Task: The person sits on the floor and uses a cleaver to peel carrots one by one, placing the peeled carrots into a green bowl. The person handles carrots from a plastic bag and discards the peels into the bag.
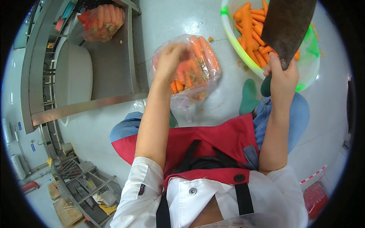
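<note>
My left hand [173, 57] is over the open side of a clear plastic bag [209, 77] of carrots on the floor; its fingers are blurred, and whether they hold a carrot cannot be told. Several whole carrots [209, 54] lie in that bag, some with green stem ends. My right hand [282, 75] grips the dark green handle of a cleaver [288, 28], its broad dark blade pointing away from me. Beneath the blade stands a green and white plastic basin [232, 40] with many orange carrots [248, 31] in it.
At the left a steel rack [85, 107] holds another bag of carrots [105, 22] and a white tub [75, 71]. Carrot scraps [210, 39] lie on the tiled floor. A green shoe [248, 95] is beside the basin. A metal shelf [97, 188] stands at lower left.
</note>
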`<state>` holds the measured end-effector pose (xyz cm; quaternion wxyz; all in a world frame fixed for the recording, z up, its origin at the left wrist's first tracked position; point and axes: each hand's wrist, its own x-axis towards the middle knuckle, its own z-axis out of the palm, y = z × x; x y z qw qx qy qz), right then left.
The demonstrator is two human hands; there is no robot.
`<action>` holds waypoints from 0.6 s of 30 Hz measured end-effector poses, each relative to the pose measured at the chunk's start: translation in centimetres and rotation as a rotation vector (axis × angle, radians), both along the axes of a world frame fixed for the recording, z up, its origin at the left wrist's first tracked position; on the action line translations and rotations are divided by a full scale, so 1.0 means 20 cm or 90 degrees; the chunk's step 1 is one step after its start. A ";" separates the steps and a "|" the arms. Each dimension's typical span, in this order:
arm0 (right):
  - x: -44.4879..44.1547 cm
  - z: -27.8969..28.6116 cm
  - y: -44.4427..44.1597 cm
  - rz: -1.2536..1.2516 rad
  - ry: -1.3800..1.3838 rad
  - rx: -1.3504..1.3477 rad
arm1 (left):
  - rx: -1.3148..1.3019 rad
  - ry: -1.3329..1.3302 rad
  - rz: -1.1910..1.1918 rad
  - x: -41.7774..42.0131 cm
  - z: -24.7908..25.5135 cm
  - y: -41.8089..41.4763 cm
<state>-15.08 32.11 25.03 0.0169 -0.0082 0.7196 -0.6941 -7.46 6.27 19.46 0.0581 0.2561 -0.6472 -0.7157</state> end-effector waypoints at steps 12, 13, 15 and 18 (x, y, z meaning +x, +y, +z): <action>0.15 -0.09 -0.21 0.237 -0.132 0.093 | -0.971 -0.567 -0.123 0.47 -0.89 -0.35; 0.15 -0.10 -0.23 0.242 -0.136 0.093 | -0.964 -0.600 -0.131 0.46 -0.90 -0.39; 0.15 -0.11 -0.26 0.258 -0.155 0.091 | -0.914 -0.634 -0.106 0.44 -0.92 -0.45; 0.15 -0.13 -0.29 0.279 -0.188 0.088 | -0.809 -0.649 -0.050 0.41 -0.96 -0.50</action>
